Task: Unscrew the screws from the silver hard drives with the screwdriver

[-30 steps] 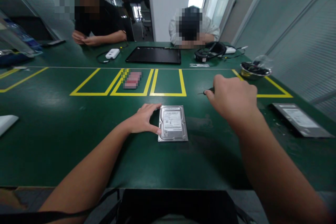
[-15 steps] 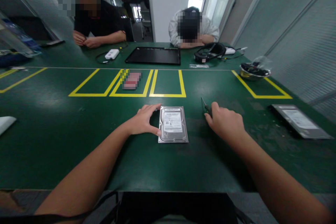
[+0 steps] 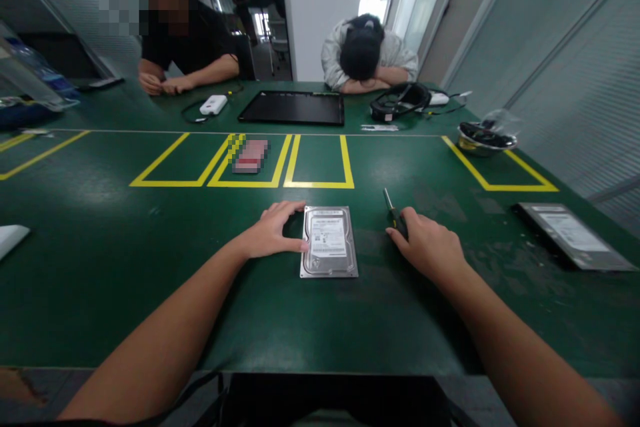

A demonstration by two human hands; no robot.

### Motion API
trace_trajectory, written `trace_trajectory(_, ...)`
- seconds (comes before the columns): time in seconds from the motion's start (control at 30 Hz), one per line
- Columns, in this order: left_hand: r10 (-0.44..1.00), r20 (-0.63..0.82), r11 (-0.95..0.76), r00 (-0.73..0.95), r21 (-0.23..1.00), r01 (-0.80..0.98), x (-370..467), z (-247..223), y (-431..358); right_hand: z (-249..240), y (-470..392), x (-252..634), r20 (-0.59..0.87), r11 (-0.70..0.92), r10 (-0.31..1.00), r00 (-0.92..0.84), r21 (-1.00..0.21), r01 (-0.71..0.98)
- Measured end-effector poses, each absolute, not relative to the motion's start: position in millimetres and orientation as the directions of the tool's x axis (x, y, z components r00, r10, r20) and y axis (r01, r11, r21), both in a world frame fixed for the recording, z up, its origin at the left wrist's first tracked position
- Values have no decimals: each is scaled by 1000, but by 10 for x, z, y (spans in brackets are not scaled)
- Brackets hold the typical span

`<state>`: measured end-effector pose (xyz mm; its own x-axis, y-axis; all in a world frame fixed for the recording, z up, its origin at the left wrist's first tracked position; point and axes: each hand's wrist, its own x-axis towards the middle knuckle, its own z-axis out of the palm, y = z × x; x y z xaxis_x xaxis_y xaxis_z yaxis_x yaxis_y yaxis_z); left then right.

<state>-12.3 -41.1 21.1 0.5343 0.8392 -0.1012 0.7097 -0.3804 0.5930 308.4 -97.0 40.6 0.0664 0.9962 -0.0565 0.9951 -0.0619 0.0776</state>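
A silver hard drive [image 3: 329, 240] lies flat on the green table with its white label facing up. My left hand [image 3: 273, 232] is at its left side, thumb and fingers spread apart, the fingertips touching its left edge and upper left corner. To the right of the drive, my right hand [image 3: 425, 237] is closed around the dark handle of a screwdriver [image 3: 396, 217]. The metal shaft points forward and slightly left, away from the drive. Most of the handle is hidden in the palm.
Yellow tape outlines [image 3: 320, 184] mark the table; a blurred pink item [image 3: 251, 156] lies in one. Right are another hard drive [image 3: 575, 233] and a bowl of dark parts [image 3: 487, 140]. A black panel [image 3: 293, 108] lies farther back. Two people sit opposite.
My right hand and the screwdriver have shifted slightly toward me, and more of the screwdriver shows. My left hand stays at the drive. The person opposite on the right has head lowered in both.
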Motion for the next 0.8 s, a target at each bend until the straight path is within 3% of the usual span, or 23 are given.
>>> trace_trajectory(0.23, 826, -88, -432, 557, 537, 725, -133, 113, -380, 424, -983, 3137, -101, -47, 994, 50, 27, 999)
trace_trajectory(0.8, 814, -117, -430, 569, 536, 726, -129, 138, -396, 443, -1075, 3153, -100, -56, 993, 62, 59, 997)
